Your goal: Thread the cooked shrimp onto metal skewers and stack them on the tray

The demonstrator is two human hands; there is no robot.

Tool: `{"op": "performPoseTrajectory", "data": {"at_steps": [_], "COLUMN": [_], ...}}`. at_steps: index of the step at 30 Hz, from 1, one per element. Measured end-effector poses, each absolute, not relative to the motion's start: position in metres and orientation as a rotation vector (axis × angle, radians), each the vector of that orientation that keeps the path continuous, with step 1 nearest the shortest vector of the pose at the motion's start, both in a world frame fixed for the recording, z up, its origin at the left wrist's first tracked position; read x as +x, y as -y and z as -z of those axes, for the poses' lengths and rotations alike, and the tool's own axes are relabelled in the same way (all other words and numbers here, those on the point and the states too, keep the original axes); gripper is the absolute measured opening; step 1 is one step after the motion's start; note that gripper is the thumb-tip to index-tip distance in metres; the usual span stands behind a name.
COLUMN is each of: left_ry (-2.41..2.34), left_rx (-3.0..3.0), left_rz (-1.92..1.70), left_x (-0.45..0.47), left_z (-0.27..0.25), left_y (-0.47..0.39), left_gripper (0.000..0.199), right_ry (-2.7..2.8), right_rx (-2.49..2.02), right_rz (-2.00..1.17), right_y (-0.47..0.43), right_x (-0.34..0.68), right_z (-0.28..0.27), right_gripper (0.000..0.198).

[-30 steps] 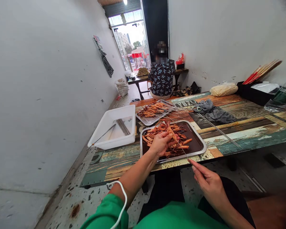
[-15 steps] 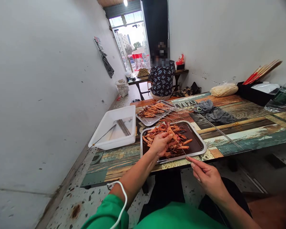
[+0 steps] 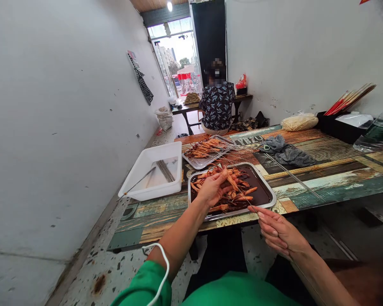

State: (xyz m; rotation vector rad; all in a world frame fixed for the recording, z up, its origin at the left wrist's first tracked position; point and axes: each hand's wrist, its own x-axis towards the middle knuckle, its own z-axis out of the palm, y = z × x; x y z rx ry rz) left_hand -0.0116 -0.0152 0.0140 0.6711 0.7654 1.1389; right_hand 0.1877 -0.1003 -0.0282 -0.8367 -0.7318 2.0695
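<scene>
My left hand is closed on an orange-brown, stringy-ended piece that looks like squid tentacles, held above the near metal tray. A thin metal skewer runs from that piece down to my right hand, whose fingers pinch it just off the tray's front right edge. The skewer's rear part passes back along my right forearm. In the tray, several similar pieces lie in dark brown liquid. How far the skewer goes into the held piece is partly hidden by my fingers.
Behind, a second tray holds loaded skewers. A white tub with metal skewers stands left. Loose skewers, a grey cloth, and a black box are on the right. A person sits at the far table.
The held piece has shifted slightly left and up with my left fingers. My right hand has moved a little right, and its lower fingers are now more curled around the skewer.
</scene>
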Motion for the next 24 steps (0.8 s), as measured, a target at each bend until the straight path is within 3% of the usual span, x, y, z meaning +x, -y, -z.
{"op": "performPoseTrajectory", "data": {"at_steps": [8,17,24], "left_ry": [-0.782,-0.843,-0.854], "left_rx": [0.573,0.606,0.615], "left_rz": [-1.192,-1.251,-1.186], "left_x": [-0.015,-0.009,-0.002], "left_z": [-0.008,-0.004,-0.008], "left_y": [0.008,0.011,0.019], "left_gripper": [0.005,0.003,0.005], "right_ry": [0.845,1.757,1.847], "right_rx": [-0.906,-1.236,-1.304], "right_rz": [-2.012,-0.741,-0.608], "right_y": [0.099,0.122,0.130], "right_x": [0.187,0.194,0.194], "right_z": [0.037,0.039,0.046], "right_gripper": [0.051,0.035,0.037]}}
